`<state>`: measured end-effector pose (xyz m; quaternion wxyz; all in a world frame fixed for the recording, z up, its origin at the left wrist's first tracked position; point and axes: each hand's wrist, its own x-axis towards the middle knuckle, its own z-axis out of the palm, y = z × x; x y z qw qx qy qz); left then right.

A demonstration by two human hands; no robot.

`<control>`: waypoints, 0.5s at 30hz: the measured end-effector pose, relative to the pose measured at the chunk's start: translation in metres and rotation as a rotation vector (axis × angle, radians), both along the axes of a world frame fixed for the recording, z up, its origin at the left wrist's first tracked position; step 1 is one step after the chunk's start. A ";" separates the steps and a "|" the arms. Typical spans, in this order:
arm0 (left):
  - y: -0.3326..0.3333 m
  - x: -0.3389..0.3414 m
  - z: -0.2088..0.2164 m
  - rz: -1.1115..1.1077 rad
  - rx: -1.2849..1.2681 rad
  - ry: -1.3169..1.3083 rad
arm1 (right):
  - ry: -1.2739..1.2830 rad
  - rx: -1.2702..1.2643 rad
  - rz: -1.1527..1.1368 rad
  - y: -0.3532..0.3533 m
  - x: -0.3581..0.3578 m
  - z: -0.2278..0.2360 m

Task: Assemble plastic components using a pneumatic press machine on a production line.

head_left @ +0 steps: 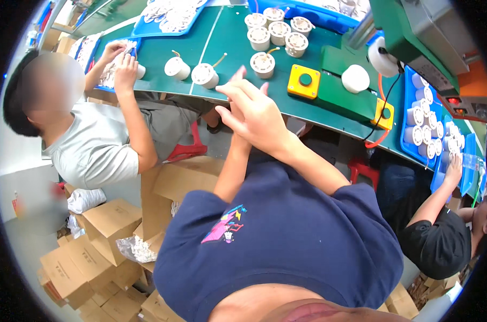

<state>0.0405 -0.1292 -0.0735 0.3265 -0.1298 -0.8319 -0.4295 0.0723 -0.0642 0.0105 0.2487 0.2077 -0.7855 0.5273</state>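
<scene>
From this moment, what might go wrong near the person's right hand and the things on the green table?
The right hand is close to a white cylindrical part with a short lead, near the front edge of the green table; a bump might knock it off.

A sleeve might snag the thin black cable beside the yellow box with a green button.

A white cylinder (pixel 205 77), lead (pixel 220 59) protruding, stands on the green tabletop (pixel 230 40).

And the right hand (pixel 258 119) crosses over the left hand (pixel 238 74) by the green table (pixel 230 40), white cylinders (pixel 263 64) standing nearby!
</scene>
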 end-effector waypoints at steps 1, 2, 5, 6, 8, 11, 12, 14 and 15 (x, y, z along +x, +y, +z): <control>-0.029 0.002 -0.038 -0.055 0.022 -0.073 | 0.034 -0.011 0.009 -0.006 -0.008 0.004; -0.058 0.006 -0.072 -0.101 0.047 -0.148 | 0.023 -0.088 0.032 -0.007 -0.009 0.004; -0.065 0.014 -0.020 0.259 0.268 -0.197 | -0.096 -0.103 -0.005 0.015 -0.004 -0.013; -0.080 0.004 -0.026 0.313 0.195 -0.159 | -0.104 -0.087 -0.042 0.021 0.000 -0.022; -0.092 -0.011 -0.020 0.292 0.193 -0.220 | -0.133 -0.043 -0.127 0.038 0.011 -0.037; -0.097 -0.029 -0.011 0.247 0.196 -0.296 | -0.246 -0.055 -0.257 0.065 0.028 -0.049; -0.097 -0.034 -0.012 0.239 0.210 -0.311 | -0.271 -0.065 -0.308 0.073 0.034 -0.053; -0.099 -0.044 -0.020 0.187 0.256 -0.284 | -0.311 -0.068 -0.410 0.091 0.042 -0.060; -0.096 -0.046 -0.019 0.162 0.288 -0.296 | -0.320 -0.062 -0.451 0.098 0.048 -0.061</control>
